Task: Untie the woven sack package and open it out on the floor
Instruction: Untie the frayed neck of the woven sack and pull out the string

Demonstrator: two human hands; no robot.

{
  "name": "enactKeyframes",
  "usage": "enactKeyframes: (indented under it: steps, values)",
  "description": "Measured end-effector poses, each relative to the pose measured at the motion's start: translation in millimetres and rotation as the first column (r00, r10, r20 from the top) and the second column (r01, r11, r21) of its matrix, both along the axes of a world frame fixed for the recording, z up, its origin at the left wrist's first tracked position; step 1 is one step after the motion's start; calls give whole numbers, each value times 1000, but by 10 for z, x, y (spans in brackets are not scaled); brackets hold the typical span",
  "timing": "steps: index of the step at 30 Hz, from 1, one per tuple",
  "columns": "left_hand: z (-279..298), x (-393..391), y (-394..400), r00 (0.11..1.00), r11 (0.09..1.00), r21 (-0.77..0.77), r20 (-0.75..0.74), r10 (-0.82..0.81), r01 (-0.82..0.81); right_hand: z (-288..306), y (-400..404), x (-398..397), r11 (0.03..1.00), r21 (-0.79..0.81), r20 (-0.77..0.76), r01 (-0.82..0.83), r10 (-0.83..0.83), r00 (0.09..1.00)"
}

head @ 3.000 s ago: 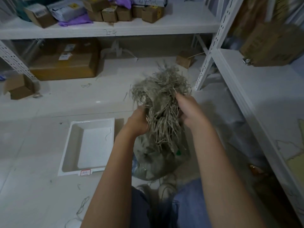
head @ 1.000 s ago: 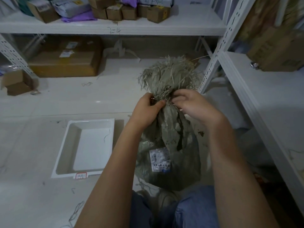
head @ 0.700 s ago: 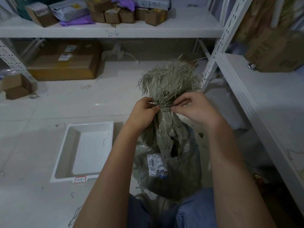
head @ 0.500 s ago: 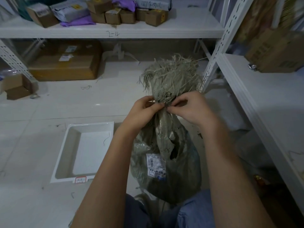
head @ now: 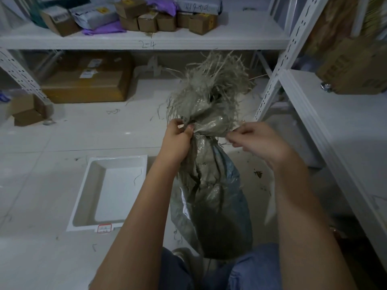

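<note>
A grey-green woven sack package [head: 211, 197] stands upright on the floor between my knees. Its neck is bunched tight, and a frayed tuft of loose strands [head: 211, 84] fans out above the neck. My left hand [head: 178, 139] pinches the neck on its left side. My right hand [head: 253, 141] sits at the neck's right side, fingers closed on a thin strand of the tie that runs back to the neck. A white label on the sack's left face is partly turned out of sight.
A shallow white tray [head: 117, 164] lies on the floor to the left. White metal shelving [head: 278, 80] rises on the right, and a shelf [head: 146, 41] with small cartons crosses the top. A large brown carton [head: 88, 84] sits beneath it. Loose fibres litter the tiles.
The sack was turned upright, with its frayed top now above the neck. My hands, close together at the knot, have drawn apart; the right one has pulled a strand out to the right.
</note>
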State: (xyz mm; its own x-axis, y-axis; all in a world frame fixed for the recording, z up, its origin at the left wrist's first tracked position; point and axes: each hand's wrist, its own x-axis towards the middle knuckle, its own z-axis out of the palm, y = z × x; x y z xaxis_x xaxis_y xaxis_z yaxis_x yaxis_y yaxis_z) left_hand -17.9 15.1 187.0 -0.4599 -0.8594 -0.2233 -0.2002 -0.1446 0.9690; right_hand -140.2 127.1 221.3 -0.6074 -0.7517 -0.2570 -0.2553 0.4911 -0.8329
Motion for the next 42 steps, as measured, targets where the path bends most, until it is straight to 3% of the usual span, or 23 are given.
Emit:
enactKeyframes:
  steps: [3,6,9,14,18,20,23,25,26,27,28,29,30,31,33,35,37,40,42]
  values:
    - [-6,-7,2,998,999,26,-34,48,-47,28,-42,69,994,25,52,-110,109,993]
    - [-1,-12,5,997,997,-2,-38,74,-74,33,-96,127,990,-68,223,-120,133,966]
    - [5,-11,-2,995,996,-50,-73,67,-71,-23,-164,164,985,-117,168,-129,148,975]
    - [47,-9,46,996,997,-74,-90,25,-31,-45,-233,200,973,-230,139,8,25,990]
    - [109,8,111,977,993,-53,-181,-116,108,-37,-248,161,953,-276,193,127,-74,978]
    - [121,10,127,960,977,-116,-195,-200,180,-64,-262,116,946,-262,248,192,-126,960]
    - [125,-2,139,967,970,-199,-179,-180,143,-121,-288,41,918,-184,407,352,-255,877]
    - [95,-13,137,973,961,-246,-158,-166,124,-97,-276,-16,834,-236,542,499,-313,780]
    - [67,-15,131,976,951,-282,-135,-169,126,-64,-275,-58,725,-315,585,613,-361,726]
    - [31,-19,118,980,939,-319,-104,-169,128,-12,-250,-104,546,-430,579,718,-444,684]
    - [5,-19,108,983,930,-344,-77,-164,128,62,-191,-123,351,-578,516,737,-542,663]
    - [-20,-23,94,986,925,-360,-61,-153,121,127,-124,-113,219,-724,420,655,-613,669]
    - [-33,-24,85,988,923,-369,-54,-144,114,187,-67,-70,191,-831,298,522,-640,708]
    - [-45,-26,76,989,920,-376,-49,-137,108,230,-33,12,254,-889,159,382,-611,776]
    - [-56,-21,66,991,903,-418,-32,-127,102,247,-44,185,550,-833,-211,66,-425,880]
    - [-57,-12,58,992,867,-488,-18,-125,101,166,-119,271,806,-559,-589,-196,-220,777]
    - [-58,-4,45,992,847,-521,-11,-129,104,97,-213,304,901,-349,-733,-257,-92,674]
    - [-70,6,28,992,853,-511,6,-124,110,35,-293,325,958,-161,-756,-237,35,654]
    - [-67,10,28,992,859,-499,20,-123,117,13,-336,343,972,-117,-764,-204,43,644]
